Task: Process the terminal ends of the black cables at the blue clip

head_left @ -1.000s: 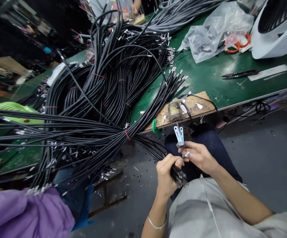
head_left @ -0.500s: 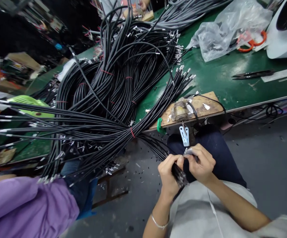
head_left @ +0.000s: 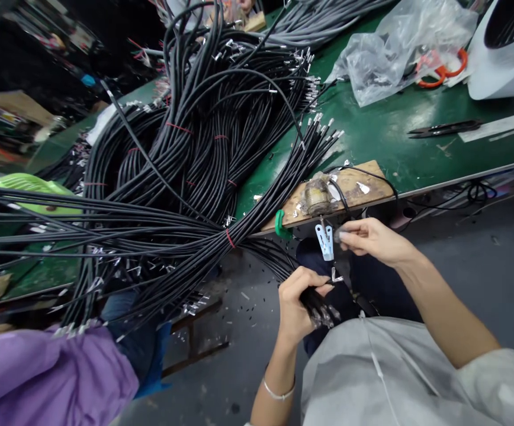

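My left hand (head_left: 299, 296) is closed around a bunch of black cables (head_left: 321, 310), their ends poking out below the fingers. One cable end with bright, splayed foil or wire (head_left: 336, 276) sticks out past the thumb and forefinger. Up and to the right, my right hand (head_left: 366, 238) is pinched together beside a light-blue clothespin (head_left: 325, 241); a small greyish piece shows at its fingertips, too blurred to identify. The clothespin hangs from a worn motor-like block (head_left: 319, 198) on a wooden board (head_left: 370, 177) at the table edge.
A large heap of black cables (head_left: 221, 124) covers the left of the green table (head_left: 399, 148). A green clamp (head_left: 280, 225) grips the board. Snips (head_left: 443, 128), orange-handled scissors (head_left: 443, 71) and a plastic bag (head_left: 376, 65) lie right. A person in a purple top (head_left: 52, 373) sits left.
My right hand has left my left hand's fingertips and moved up and right to the clothespin. The splayed cable end now shows uncovered. My left hand keeps hold of the bunch.
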`<act>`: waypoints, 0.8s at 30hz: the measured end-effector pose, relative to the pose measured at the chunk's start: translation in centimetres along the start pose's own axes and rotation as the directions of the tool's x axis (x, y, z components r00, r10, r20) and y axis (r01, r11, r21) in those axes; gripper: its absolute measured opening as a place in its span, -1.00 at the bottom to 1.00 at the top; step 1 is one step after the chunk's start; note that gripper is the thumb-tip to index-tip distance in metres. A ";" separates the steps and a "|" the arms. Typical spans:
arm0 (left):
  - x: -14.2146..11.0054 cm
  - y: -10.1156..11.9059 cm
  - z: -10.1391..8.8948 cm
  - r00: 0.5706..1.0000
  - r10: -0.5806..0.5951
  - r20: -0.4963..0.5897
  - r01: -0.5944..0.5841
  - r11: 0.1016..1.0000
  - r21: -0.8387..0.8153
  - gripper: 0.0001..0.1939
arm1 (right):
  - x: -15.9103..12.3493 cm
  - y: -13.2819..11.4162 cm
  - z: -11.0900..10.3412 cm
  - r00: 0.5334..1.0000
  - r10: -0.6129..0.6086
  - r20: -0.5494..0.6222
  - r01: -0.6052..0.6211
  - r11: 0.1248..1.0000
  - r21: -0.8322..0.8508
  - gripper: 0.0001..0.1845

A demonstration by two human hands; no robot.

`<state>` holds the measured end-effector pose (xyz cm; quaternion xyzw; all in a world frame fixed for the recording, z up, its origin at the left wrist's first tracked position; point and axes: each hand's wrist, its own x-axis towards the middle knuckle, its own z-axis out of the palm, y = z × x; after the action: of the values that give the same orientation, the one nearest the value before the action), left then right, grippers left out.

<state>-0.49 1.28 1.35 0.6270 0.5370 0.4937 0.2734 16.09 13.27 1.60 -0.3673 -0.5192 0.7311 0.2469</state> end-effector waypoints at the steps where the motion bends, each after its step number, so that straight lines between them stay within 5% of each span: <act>1: 0.0 0.0 0.0 1.000 0.011 -0.028 -0.012 1.000 -0.009 -0.94 | 0.5 -0.3 0.3 0.998 -0.037 -0.051 0.036 0.999 -0.026 -0.58; 4: 0.4 0.1 0.2 0.987 0.058 -0.151 -0.063 0.997 -0.032 -0.92 | 1.6 -0.4 2.1 0.991 -0.084 -0.101 0.087 0.996 0.025 -0.51; 8: 1.2 0.2 0.7 0.966 0.067 -0.248 -0.071 0.997 -0.006 -0.94 | 1.9 0.3 4.0 0.996 -0.030 -0.081 0.058 0.926 0.373 -0.47; 12: 1.8 0.3 1.1 0.979 0.024 -0.201 -0.021 1.000 0.021 -0.94 | 1.6 0.8 4.6 0.998 0.026 -0.063 0.015 0.819 0.574 -0.50; 20: 1.4 -0.1 1.0 0.991 0.014 -0.129 -0.009 0.999 0.042 -0.94 | 1.6 3.1 3.5 0.998 0.047 0.045 -0.065 0.718 0.693 -0.49; 24: 0.8 -0.5 0.7 0.993 0.041 -0.109 -0.038 0.999 0.027 -0.92 | 0.4 4.9 1.8 0.997 0.026 -0.078 0.028 0.785 0.619 -0.54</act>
<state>-0.09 2.31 0.89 0.6129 0.5448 0.5259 0.2259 14.54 10.93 -2.76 -0.2956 -0.2404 0.8450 0.3754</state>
